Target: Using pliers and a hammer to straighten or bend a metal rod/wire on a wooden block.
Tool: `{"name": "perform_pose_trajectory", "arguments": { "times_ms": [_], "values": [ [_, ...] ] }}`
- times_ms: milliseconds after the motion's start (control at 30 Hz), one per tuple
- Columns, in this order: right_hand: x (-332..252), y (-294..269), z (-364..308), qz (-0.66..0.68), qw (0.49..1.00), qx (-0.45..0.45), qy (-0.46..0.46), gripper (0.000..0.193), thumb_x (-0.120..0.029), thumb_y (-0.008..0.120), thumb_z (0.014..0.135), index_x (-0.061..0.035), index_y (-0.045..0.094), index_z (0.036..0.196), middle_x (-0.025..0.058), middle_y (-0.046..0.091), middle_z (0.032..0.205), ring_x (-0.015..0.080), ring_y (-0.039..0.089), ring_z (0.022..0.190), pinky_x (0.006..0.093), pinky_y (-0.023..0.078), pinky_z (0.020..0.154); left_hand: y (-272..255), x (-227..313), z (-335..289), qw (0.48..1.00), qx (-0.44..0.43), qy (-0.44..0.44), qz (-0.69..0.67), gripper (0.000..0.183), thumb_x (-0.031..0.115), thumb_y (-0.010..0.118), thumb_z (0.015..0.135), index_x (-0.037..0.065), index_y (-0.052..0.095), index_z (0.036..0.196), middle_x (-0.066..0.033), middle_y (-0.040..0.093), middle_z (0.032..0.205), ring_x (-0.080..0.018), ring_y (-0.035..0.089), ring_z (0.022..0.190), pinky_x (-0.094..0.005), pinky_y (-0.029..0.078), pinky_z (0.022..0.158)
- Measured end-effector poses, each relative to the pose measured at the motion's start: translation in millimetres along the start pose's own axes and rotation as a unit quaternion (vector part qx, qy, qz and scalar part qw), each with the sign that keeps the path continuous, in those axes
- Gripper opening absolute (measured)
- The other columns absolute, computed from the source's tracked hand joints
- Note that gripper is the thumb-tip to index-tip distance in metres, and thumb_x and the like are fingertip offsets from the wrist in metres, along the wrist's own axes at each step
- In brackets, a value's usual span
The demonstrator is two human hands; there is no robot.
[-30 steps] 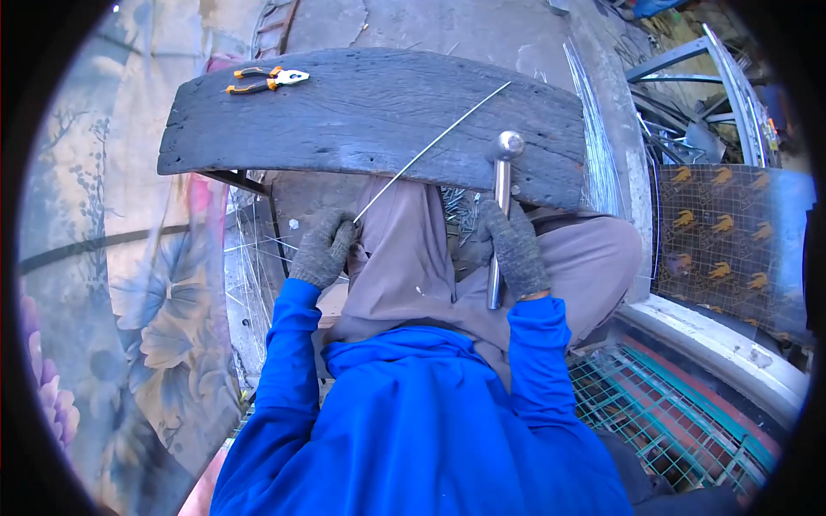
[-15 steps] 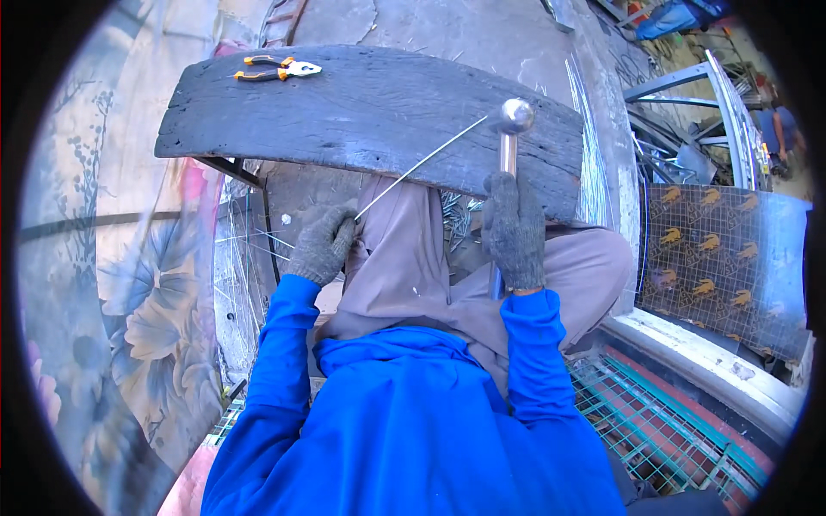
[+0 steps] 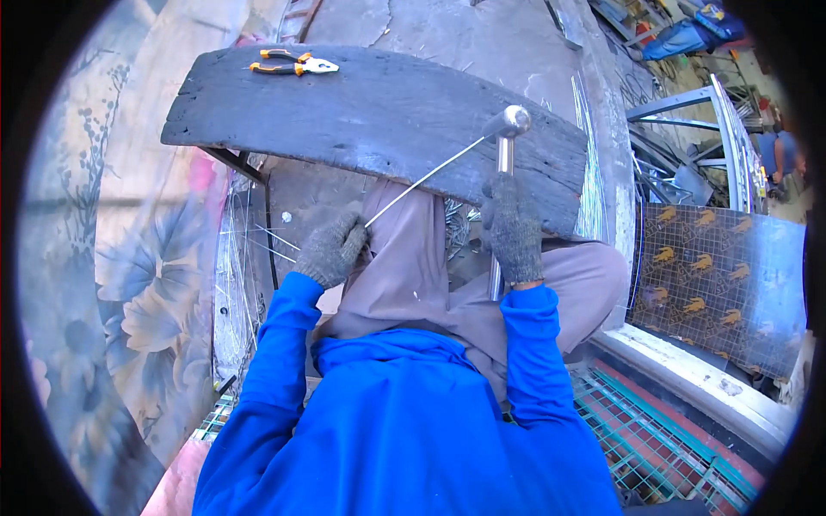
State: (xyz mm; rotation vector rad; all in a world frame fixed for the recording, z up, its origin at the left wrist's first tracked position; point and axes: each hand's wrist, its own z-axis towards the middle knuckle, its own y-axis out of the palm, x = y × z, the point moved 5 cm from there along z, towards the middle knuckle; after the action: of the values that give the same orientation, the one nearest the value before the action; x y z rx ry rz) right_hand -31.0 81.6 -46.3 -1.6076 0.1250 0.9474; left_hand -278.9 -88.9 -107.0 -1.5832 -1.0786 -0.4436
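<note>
My left hand (image 3: 334, 245), in a grey knit glove, is closed round a thin metal rod (image 3: 422, 182). The rod slants up to the right across a dark wooden bench (image 3: 370, 107), its far end at the hammer head. My right hand (image 3: 514, 230), gloved alike, grips the metal handle of a hammer (image 3: 506, 155). Its shiny head lies low over the bench's right part; whether it touches the rod, I cannot tell. Orange-and-black pliers (image 3: 297, 65) rest on the bench's far left. Both forearms wear blue sleeves.
A bundle of thin rods (image 3: 590, 185) leans by the bench's right end. Short metal pieces (image 3: 460, 228) lie beneath it. Rightward are a steel frame (image 3: 727, 142), a patterned sheet (image 3: 688, 284) and green wire mesh (image 3: 654, 430). A floral cloth (image 3: 146, 284) hangs left. Another person (image 3: 779, 163) is far right.
The hammer head has tilted down and left, so that it now meets or overlaps the rod's tip in view. My left hand has shifted slightly right. The whole view has moved a little.
</note>
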Motion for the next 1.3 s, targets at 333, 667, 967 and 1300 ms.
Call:
{"name": "perform_pose_trajectory", "arguments": {
  "times_ms": [333, 667, 967, 1300],
  "values": [
    [36, 20, -34, -0.150, 0.981, 0.018, -0.122, 0.050, -0.003, 0.061, 0.083, 0.0049, 0.052, 0.132, 0.0203, 0.063, 0.104, 0.0370, 0.063, 0.090, 0.0484, 0.053, 0.078, -1, -11, 4, 0.983, -0.114, -0.022, -0.146, 0.023, 0.023, 0.056, 0.101, 0.002, 0.062, 0.108, -0.0114, 0.064, 0.093, -0.0222, 0.064, 0.085, -0.0366, 0.051, 0.079],
    [43, 21, -37, 0.234, 0.963, 0.021, 0.128, 0.035, -0.037, 0.047, 0.106, -0.0060, 0.063, 0.109, 0.0021, 0.057, 0.071, 0.0108, 0.052, 0.053, 0.0290, 0.042, 0.045, -7, -3, 7, 0.997, -0.018, 0.041, -0.064, 0.021, 0.021, 0.058, 0.099, 0.002, 0.063, 0.106, -0.0144, 0.064, 0.096, -0.0277, 0.064, 0.087, -0.0391, 0.051, 0.079],
    [28, 13, -35, 0.244, 0.965, 0.042, 0.084, 0.040, -0.043, 0.044, 0.107, -0.0077, 0.064, 0.105, -0.0012, 0.052, 0.063, 0.0080, 0.046, 0.046, 0.0274, 0.036, 0.040, -12, 9, 10, 0.988, 0.074, 0.123, 0.049, 0.017, 0.017, 0.059, 0.095, 0.001, 0.065, 0.098, -0.0212, 0.067, 0.092, -0.0410, 0.064, 0.091, -0.0463, 0.049, 0.081],
    [22, 13, -33, -0.090, 0.992, 0.053, -0.064, 0.030, -0.019, 0.056, 0.099, 0.0001, 0.059, 0.122, 0.0145, 0.064, 0.091, 0.0307, 0.062, 0.074, 0.0425, 0.052, 0.063, -13, 13, 7, 0.988, 0.081, 0.109, 0.073, 0.017, 0.019, 0.060, 0.094, 0.002, 0.065, 0.098, -0.0207, 0.067, 0.092, -0.0417, 0.064, 0.092, -0.0481, 0.049, 0.081]
  ]
}}
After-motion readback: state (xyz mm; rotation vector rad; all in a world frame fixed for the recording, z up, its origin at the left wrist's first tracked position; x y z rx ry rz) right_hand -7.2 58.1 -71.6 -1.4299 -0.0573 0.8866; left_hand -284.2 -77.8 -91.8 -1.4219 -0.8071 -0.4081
